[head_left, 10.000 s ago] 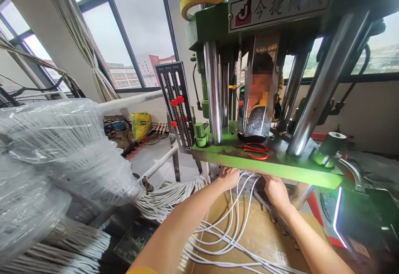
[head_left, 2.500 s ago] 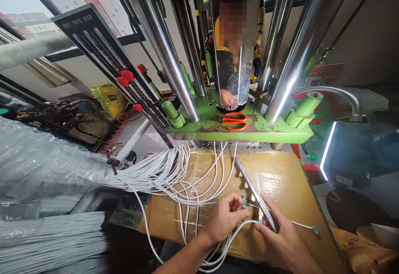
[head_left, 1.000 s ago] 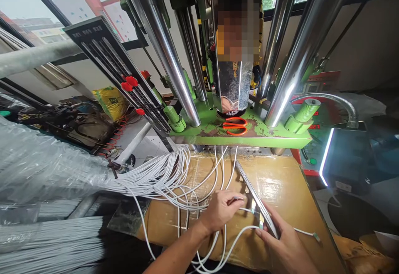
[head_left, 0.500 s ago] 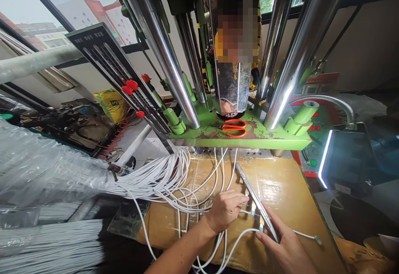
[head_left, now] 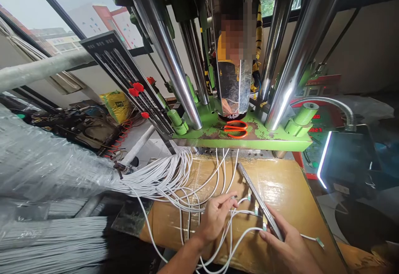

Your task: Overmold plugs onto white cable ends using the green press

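Leftmost, clear plastic wrap (head_left: 56, 153) covers a bulky stack, with grey cords (head_left: 52, 234) lying below it. Beyond, a yellow sack (head_left: 116, 106) carries a dark green label, its lettering too small to read. Next leans a black scale plate (head_left: 123, 77) with red knobs (head_left: 137, 88); pale characters run along its top in three groups, illegible at this size. White cables (head_left: 168, 178) fan from a bundle across the brown mat (head_left: 280, 174).

Over the mat, the left hand (head_left: 215, 216) has thumb and forefinger pinched on a small tip (head_left: 234, 197), too blurred to name, just left of the bar. Behind, orange-handled snips (head_left: 236, 129) rest on the green press plate (head_left: 249, 144). The metal bar (head_left: 257, 195) slants over the mat, three cables with greenish ends meeting its left side. The right hand (head_left: 286, 236) grips its near end, thumb in front. Just right of that hand, another green end (head_left: 320, 243) pokes out. Farther right, red digits (head_left: 315, 130) glow, not surely readable, beside a white light strip (head_left: 323, 152).
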`<state>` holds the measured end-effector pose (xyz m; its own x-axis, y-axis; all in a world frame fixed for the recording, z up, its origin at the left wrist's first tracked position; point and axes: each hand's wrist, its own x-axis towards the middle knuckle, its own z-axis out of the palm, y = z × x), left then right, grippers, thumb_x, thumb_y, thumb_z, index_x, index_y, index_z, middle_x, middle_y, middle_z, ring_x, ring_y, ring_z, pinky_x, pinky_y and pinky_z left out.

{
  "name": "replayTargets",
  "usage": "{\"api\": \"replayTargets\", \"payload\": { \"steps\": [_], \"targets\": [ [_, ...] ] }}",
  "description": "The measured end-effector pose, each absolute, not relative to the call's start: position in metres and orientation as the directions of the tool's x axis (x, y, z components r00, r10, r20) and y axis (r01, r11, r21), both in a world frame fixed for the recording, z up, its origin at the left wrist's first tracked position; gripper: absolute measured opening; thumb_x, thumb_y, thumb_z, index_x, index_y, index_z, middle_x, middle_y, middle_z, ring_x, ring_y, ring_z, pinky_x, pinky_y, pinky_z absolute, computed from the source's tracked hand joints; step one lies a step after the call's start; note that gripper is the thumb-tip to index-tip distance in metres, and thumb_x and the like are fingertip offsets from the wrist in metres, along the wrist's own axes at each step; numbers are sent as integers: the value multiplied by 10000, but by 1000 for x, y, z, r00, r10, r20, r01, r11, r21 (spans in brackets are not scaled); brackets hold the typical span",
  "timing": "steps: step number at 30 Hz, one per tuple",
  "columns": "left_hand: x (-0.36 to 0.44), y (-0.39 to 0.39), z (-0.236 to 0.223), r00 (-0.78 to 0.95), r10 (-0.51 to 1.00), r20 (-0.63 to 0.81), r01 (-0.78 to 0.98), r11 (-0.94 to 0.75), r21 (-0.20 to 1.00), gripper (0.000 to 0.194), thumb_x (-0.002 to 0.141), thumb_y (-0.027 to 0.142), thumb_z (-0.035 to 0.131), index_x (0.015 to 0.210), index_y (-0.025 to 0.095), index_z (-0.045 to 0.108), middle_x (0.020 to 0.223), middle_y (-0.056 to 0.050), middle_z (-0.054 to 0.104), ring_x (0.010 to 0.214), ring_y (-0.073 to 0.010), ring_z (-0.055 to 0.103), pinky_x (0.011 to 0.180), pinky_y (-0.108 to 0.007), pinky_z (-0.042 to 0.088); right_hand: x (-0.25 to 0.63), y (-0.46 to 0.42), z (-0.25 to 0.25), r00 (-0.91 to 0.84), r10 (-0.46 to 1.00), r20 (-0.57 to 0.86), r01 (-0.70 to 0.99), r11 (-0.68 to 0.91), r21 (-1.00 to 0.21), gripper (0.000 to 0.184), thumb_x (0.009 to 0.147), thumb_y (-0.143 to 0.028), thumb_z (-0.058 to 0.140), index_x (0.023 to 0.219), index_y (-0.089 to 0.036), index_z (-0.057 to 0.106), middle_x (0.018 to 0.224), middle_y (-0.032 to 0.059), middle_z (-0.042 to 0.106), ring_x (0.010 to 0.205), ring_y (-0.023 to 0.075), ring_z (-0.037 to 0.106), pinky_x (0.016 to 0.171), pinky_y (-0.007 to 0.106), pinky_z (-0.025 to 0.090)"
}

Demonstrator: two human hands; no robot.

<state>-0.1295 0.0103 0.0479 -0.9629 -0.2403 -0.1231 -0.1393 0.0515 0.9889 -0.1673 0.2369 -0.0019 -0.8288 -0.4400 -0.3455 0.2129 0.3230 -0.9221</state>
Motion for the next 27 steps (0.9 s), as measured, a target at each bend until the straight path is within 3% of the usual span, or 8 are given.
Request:
{"api": "replayTargets", "payload": {
  "steps": [2, 4, 7, 9, 11, 16, 23, 27],
  "targets": [
    [-136, -3, 52, -917, -360, -171, -92, -226, 970, 282, 812, 431, 663, 880, 167, 736, 760, -37, 700, 697, -137, 626, 691, -260, 522, -168, 237, -2, -835, -436, -335, 204, 320, -925, 764, 775, -418, 648, 1426, -103, 403, 1114, 104, 676, 965, 249, 607, 782, 288, 504],
    [-145, -14, 58, -899, -409, -156, -3, -351, 937, 300, 771, 441, 696, 926, 185, 720, 732, -21, 689, 562, -97, 572, 494, -196, 441, -167, 236, -1, -844, -424, -330, 195, 330, -924, 754, 771, -424, 649, 1420, -117, 419, 1059, 91, 690, 949, 253, 618, 765, 289, 511],
    [-159, -21, 63, -970, -228, 86, 73, 65, 995, 256, 832, 373, 641, 967, 177, 735, 846, -86, 732, 653, -144, 634, 547, -246, 487, -166, 235, 1, -858, -412, -305, 173, 328, -929, 720, 751, -424, 665, 1394, -164, 472, 994, 60, 707, 899, 248, 639, 759, 289, 521],
    [-168, -17, 58, -982, -34, 186, 162, 349, 923, 205, 848, 314, 617, 927, 186, 757, 886, -100, 750, 769, -193, 670, 711, -328, 534, -165, 235, 0, -873, -395, -285, 160, 320, -934, 694, 732, -415, 685, 1366, -193, 511, 953, 43, 718, 879, 247, 649, 756, 287, 526],
    [-176, -12, 47, -963, 96, 253, 268, 481, 835, 188, 854, 264, 590, 907, 210, 763, 892, -75, 760, 812, -201, 676, 787, -350, 530, -165, 235, -2, -883, -378, -279, 155, 326, -932, 689, 726, -409, 694, 1359, -199, 522, 942, 40, 725, 878, 248, 656, 752, 282, 529],
    [-189, -6, 22, -905, 236, 353, 416, 661, 624, 241, 883, 162, 515, 951, 204, 742, 917, -35, 762, 812, -169, 669, 765, -300, 528, -167, 238, -10, -855, -420, -305, 135, 388, -912, 764, 762, -432, 645, 1424, -121, 421, 1155, 93, 679, 982, 260, 636, 796, 285, 525],
    [-188, -5, 22, -913, 211, 348, 391, 689, 610, 244, 915, 194, 491, 958, 208, 731, 885, -39, 750, 803, -165, 654, 781, -303, 524, -166, 236, -6, -866, -405, -292, 126, 388, -913, 710, 752, -423, 651, 1398, -185, 478, 1224, 55, 664, 965, 263, 659, 794, 280, 533],
    [-200, -8, 36, -919, 251, 305, 385, 744, 546, 369, 814, 216, 636, 1183, 212, 641, 1176, -88, 649, 1090, -219, 575, 972, -374, 463, -173, 245, 6, -855, -424, -299, 72, 474, -878, 679, 738, -452, 652, 1363, -219, 525, 1258, 28, 649, 1089, 290, 629, 864, 281, 524]
  ]
}}
